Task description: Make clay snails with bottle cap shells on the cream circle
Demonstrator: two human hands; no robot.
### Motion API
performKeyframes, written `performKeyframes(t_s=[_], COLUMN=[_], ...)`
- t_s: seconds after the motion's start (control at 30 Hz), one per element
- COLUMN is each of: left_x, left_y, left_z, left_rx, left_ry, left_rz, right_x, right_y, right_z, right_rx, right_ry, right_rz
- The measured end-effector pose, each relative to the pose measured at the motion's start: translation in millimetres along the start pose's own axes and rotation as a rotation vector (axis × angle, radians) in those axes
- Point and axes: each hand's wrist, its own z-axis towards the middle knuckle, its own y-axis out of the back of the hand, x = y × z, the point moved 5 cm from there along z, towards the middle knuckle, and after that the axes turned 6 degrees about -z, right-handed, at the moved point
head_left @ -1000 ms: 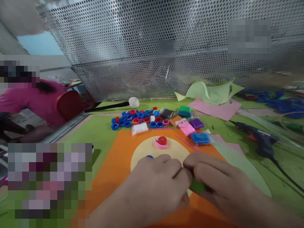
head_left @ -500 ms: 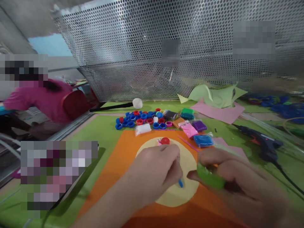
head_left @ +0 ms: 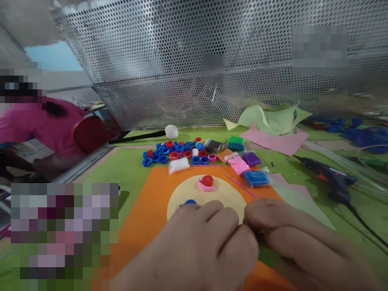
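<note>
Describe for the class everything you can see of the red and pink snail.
The snail has a round, shiny red shell, apparently plastic, on a long pink body that looks like modelling clay. Tiny dark and white details mark its left end. It rests near the far edge of the cream circle, touching nothing else visible.

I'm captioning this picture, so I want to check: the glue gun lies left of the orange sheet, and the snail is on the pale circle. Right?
The side is wrong: the head view shows the glue gun right of the orange sheet. The snail is on the pale circle.
</note>
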Motion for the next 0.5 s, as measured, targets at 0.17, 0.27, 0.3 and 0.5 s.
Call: performKeyframes(t_s=[0.17, 0.27, 0.3, 0.5], left_x=[7, 4, 2, 5], left_y=[6.0, 12.8, 13.4, 6.0], left_z=[-3, -4, -4, -2], left_rx=[-0.093, -0.199, -0.220, -0.253], left_ry=[0.068, 0.062, 0.048, 0.161], left_rz=[0.046, 0.066, 0.064, -0.213], right_x=[2, 2, 0, -13], right_y=[-2, 5, 7, 5], right_z=[2, 6, 8, 11], right_rx=[0.011, -0.044, -0.056, -0.032], right_ry=[0.067, 0.055, 0.035, -0.191], right_rz=[-0.050, -0.019, -0.005, 0.220])
